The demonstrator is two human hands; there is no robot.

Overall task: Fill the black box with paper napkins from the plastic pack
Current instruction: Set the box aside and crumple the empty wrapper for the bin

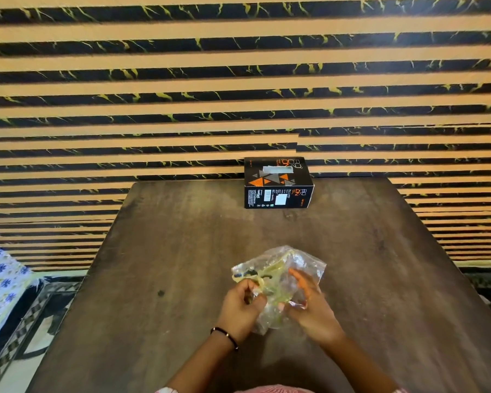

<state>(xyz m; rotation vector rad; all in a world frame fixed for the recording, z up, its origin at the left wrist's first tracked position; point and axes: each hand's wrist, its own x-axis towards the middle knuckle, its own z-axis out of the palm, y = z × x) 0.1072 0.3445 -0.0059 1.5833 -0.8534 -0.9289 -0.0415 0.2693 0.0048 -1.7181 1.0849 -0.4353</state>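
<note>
Grip: both bare hands are pinching a crumpled clear plastic pack (278, 282) with yellow-green and black print, holding it near the front middle of a dark brown wooden table (182, 251).
Left hand: the left hand (243, 306) is curling its fingers closed around the pack's left edge, thumb pressing against the film; a thin black bracelet (224, 334) is sitting on the wrist.
Right hand: the right hand (309, 302) is gripping the pack's right side, thumb tucked against the plastic while the fingers are stretching up along it.
Pack: the film is bunching up between the two hands, and its top is rising loosely above them; whether napkins are lying inside is too blurred to tell.
Box: a black rectangular cardboard box (278, 182) with orange and grey triangles is standing at the table's far edge, well apart from the hands, its top showing a pale slot.
Backdrop: a wall (238, 80) of tan and black marbled stripes is filling the scene behind the table.
Left margin: a blue-flowered white cloth (0, 279) is lying beside the table.
</note>
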